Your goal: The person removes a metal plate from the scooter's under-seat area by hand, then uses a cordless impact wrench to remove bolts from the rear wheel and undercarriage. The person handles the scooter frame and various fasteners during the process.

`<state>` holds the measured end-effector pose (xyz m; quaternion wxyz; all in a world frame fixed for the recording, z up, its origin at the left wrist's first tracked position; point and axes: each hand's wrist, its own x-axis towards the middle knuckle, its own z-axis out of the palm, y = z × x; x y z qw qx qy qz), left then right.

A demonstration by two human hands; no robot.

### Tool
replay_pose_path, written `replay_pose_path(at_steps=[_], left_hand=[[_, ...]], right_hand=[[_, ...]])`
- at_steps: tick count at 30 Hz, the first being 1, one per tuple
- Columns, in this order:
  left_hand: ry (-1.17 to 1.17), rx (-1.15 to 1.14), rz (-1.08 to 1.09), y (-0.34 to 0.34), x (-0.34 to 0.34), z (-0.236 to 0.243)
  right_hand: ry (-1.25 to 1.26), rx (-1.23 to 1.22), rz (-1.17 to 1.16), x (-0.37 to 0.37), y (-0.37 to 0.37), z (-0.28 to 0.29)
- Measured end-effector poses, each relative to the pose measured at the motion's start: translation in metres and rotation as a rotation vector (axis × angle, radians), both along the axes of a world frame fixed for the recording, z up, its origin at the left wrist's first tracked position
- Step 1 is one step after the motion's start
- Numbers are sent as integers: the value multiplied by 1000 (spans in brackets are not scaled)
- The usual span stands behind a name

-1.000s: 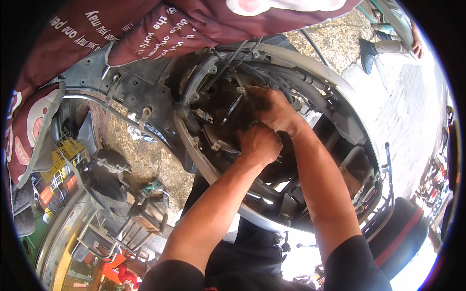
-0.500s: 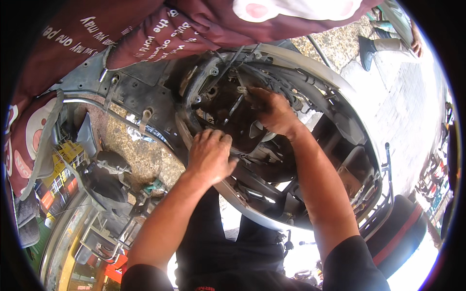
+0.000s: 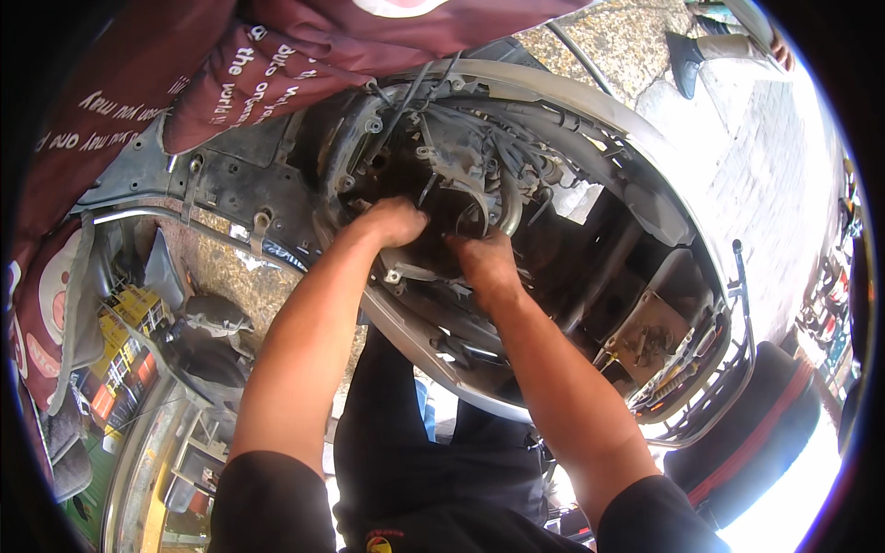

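Observation:
I look down into the open body of a scooter, where the dirty engine (image 3: 461,170) sits among grey cables (image 3: 516,152). My left hand (image 3: 395,221) is curled in against the left side of the engine. Just to its right and a little nearer me, my right hand (image 3: 484,263) has its fingers tucked down into the bay. The fingertips of both hands are hidden among the parts, so what they grip cannot be made out. The grey body rim (image 3: 415,336) passes under both forearms.
A person in a maroon shirt with white lettering (image 3: 184,83) leans over the top left. A black seat with a red stripe (image 3: 756,433) and a chrome rack (image 3: 737,304) lie at the lower right. Yellow boxes (image 3: 129,318) stand at the left. Someone's shoe (image 3: 687,60) rests on paving.
My left hand has risen from the body rim up into the engine bay. My right hand has dropped slightly lower and toward me, so the two hands now sit close together.

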<state>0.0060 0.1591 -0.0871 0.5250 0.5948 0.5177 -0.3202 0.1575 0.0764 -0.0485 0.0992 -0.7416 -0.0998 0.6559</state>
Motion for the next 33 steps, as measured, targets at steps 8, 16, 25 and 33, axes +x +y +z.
replay_pose_path(at_steps=[8, 16, 25, 33], left_hand=[[99, -24, -36, -14, 5, -23], [211, -92, -132, -1, 16, -17], [234, -113, -173, 5, 19, -15], [194, -48, -201, 3, 11, -30]], right_hand=[[84, -118, -267, -6, -16, -10], [129, -28, -2, 0, -38, -42], [166, -42, -322, -3, -33, -35], [324, 89, -744, -22, -29, -17]])
